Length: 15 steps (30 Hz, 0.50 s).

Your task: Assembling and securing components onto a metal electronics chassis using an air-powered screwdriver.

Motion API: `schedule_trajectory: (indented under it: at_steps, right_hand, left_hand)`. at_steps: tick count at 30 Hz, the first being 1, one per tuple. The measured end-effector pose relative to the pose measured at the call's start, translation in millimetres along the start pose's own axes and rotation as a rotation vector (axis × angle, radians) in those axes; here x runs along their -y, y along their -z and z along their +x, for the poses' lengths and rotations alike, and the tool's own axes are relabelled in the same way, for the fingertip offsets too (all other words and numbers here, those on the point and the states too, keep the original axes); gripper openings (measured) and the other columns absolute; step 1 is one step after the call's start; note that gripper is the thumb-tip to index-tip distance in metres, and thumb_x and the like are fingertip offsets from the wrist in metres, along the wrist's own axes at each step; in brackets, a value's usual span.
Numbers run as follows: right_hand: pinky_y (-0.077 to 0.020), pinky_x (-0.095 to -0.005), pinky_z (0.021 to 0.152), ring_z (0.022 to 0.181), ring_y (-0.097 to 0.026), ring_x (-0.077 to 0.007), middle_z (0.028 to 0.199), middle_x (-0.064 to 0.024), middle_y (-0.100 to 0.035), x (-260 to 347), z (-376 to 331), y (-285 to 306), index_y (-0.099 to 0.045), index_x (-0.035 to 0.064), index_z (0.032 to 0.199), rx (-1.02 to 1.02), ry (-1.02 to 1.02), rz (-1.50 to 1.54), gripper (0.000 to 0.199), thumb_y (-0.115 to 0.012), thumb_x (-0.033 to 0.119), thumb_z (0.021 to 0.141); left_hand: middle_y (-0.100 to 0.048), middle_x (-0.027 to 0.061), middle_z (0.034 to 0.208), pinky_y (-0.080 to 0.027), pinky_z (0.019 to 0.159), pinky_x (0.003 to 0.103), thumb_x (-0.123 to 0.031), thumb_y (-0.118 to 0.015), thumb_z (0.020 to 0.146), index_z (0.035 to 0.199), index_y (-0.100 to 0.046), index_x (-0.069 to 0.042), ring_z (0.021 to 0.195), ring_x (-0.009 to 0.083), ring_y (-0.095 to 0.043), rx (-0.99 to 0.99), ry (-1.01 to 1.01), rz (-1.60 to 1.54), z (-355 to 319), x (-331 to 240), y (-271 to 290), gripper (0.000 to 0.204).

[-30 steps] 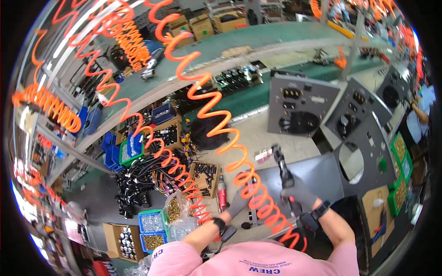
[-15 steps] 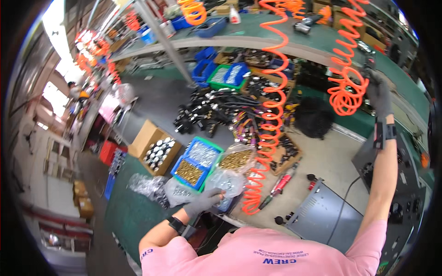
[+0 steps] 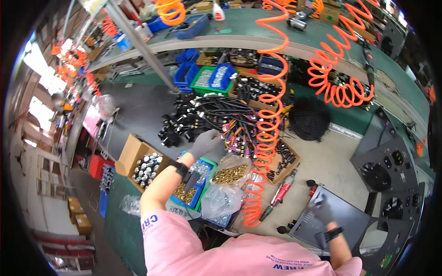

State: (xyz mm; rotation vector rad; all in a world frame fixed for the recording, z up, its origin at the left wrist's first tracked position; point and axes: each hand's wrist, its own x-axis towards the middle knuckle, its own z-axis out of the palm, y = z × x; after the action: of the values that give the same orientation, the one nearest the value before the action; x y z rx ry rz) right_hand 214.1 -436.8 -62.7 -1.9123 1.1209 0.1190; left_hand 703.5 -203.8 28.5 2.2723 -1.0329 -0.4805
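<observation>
My left hand (image 3: 206,143), in a grey glove, reaches over the bins to the near edge of a pile of black cables (image 3: 225,106). Its fingers are stretched out beside a bundle of coloured wires (image 3: 239,135); whether they touch it is unclear. My right hand (image 3: 322,209), also gloved, is over a grey metal panel (image 3: 343,214) at the lower right. Its fingers look apart and nothing shows in them. At the upper right, a dark air screwdriver (image 3: 369,62) is at the end of an orange coiled hose (image 3: 343,94), away from both hands.
Below my left forearm are blue bins with brass screws (image 3: 185,193) and a clear bag (image 3: 222,200). An open carton of round silvery parts (image 3: 147,169) stands left. A red screwdriver (image 3: 282,193) lies mid-table beside a hanging orange coil (image 3: 267,133). A black equipment panel (image 3: 391,184) stands right.
My left hand has moved from the clear bag up to the wires. My right hand has left the air screwdriver at the upper right and come down over the grey panel. The view has shifted slightly.
</observation>
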Motion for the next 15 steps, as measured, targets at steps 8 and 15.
schedule_trajectory:
  at_steps: [8,15]
  right_hand:
    - [-0.0451,-0.0453,0.059,0.069,-0.056,-0.0433,0.076,-0.0280,-0.057,23.4,-36.5,-57.2,-0.042,-0.0100,0.103,-0.159,-0.029,-0.187,0.043,-0.056,0.020,0.075]
    - [-0.0464,-0.0377,0.065,0.077,-0.059,-0.0284,0.085,-0.0164,-0.058,81.2,-54.1,19.4,-0.044,-0.0057,0.109,-0.251,-0.071,0.100,0.041,-0.055,0.009,0.071]
  left_hand:
    - [-0.061,0.0220,0.071,-0.047,0.061,0.040,-0.039,-0.056,0.077,0.075,-0.055,0.009,0.066,0.0351,-0.061,-0.284,0.298,-0.095,97.6,-44.2,-101.3,0.049]
    - [-0.057,0.0104,0.061,-0.042,0.043,0.032,-0.027,-0.052,0.078,0.069,-0.056,0.005,0.047,0.0159,-0.052,-0.381,0.419,-0.871,89.1,-31.7,-102.0,0.033]
